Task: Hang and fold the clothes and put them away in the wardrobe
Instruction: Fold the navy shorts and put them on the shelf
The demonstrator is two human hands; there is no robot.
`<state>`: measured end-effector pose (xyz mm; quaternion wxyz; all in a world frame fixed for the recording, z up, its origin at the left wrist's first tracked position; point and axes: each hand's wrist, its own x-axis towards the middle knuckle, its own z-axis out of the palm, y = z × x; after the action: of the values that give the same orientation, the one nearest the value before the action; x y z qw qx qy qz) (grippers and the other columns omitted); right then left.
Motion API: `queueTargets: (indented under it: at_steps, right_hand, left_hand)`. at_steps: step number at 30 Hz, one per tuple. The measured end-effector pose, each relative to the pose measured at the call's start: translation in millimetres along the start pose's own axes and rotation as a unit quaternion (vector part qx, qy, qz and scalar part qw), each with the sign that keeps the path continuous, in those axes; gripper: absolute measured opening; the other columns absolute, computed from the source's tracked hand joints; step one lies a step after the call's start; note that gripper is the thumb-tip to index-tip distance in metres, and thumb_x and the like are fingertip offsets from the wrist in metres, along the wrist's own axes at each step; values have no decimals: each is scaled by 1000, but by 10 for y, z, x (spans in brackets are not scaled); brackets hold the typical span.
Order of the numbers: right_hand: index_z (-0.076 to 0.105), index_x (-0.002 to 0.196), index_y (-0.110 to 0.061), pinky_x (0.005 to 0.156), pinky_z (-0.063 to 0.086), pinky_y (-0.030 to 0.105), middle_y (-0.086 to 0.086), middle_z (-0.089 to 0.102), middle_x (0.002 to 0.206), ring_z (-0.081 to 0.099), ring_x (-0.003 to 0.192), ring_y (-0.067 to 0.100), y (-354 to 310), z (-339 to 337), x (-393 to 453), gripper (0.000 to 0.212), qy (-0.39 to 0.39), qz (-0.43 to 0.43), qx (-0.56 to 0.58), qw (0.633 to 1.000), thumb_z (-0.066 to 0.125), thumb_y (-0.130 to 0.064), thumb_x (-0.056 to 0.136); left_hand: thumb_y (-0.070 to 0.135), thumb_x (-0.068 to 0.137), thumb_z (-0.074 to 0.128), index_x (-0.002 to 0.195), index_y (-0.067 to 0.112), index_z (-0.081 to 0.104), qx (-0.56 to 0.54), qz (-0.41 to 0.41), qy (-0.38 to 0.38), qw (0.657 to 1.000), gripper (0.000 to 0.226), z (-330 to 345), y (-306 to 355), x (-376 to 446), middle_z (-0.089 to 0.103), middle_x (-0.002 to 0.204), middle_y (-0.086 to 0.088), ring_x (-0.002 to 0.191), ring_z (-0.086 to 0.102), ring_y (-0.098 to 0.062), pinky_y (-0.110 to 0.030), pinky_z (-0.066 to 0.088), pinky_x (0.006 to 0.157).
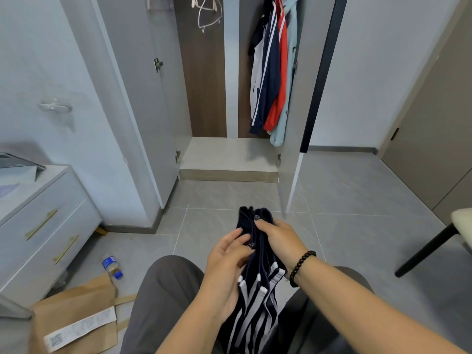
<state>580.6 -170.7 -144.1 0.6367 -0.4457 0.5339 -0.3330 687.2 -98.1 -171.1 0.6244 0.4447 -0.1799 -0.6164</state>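
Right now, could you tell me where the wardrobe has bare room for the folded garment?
The wardrobe floor is bare from its left wall across to the hanging jackets, whose hems crowd the right corner. The rail beside the empty hangers is free too.

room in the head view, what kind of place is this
Most likely a bedroom at home. An open wardrobe holds hanging jackets and an empty hanger, a white chest of drawers stands at the left, and both hands, left hand and right hand, hold a striped navy garment.
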Motion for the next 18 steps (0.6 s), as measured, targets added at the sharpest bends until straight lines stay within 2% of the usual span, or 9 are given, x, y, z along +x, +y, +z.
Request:
queueTargets:
  at_steps: [2, 4, 8, 10, 13, 15, 18]
  right_hand:
    - [64, 101, -3, 75, 56, 37, 18, 70, 96, 68, 82, 26, 27, 61, -21, 22, -13, 10, 11, 1000, 55, -22, 96]
    - [64, 105, 2, 78, 55, 38, 22, 69, 99, 68, 86, 30, 63, 122, -42, 25, -31, 22, 20, 999, 53, -18, 97]
    - [66, 103, 4, 71, 58, 37, 24, 70, 100, 69, 80, 29, 94, 187, -61, 20, -57, 46, 55, 996, 55, -10, 94]
    - [67, 97, 2, 67, 59, 36, 22, 71, 92, 70, 76, 28, 87, 211, -47, 15, -74, 39, 58, 995, 57, -8, 92]
    - [67, 92, -2, 59, 58, 29, 15, 71, 85, 70, 70, 22, 26, 215, -10, 8, -89, -4, -33, 995, 61, -4, 88]
    - [69, 97, -6, 65, 59, 30, 13, 72, 91, 71, 77, 23, -59, 141, 61, 14, -86, -44, -123, 988, 62, -2, 85]
    - [71, 96, -8, 73, 58, 36, 12, 73, 92, 69, 80, 25, -178, -81, 205, 18, -66, -95, -261, 958, 63, 2, 83]
  left_hand:
    - [5, 74, 78, 133, 10, 50, 5, -27, 0, 1000, 65, -32, 12, 18, 63, 125, -18, 109, 66, -32, -48, 49, 100]
    - [8, 69, 84, 133, 8, 49, 30, -50, -27, 998, 72, -63, 58, -13, 66, 120, -20, 109, 66, -33, -50, 47, 101]
    - [-3, 82, 64, 117, -6, 61, 43, -51, -31, 997, 35, -210, 159, -63, 69, 107, -27, 100, 69, -38, -42, 57, 82]
    - [-7, 84, 53, 114, -10, 62, 12, -61, -13, 998, 32, -304, 178, -54, 67, 108, -31, 100, 68, -41, -43, 57, 81]
    - [-6, 82, 51, 114, -11, 62, 7, -67, 18, 998, 34, -406, 234, -46, 66, 109, -32, 99, 67, -42, -47, 57, 83]
    - [-6, 84, 51, 107, -11, 64, 31, -64, 40, 997, 27, -490, 292, -35, 69, 103, -31, 89, 70, -39, -43, 59, 74]
    - [-3, 87, 54, 108, -11, 64, 47, -53, 62, 996, 25, -666, 410, -24, 69, 102, -30, 84, 71, -36, -39, 60, 71]
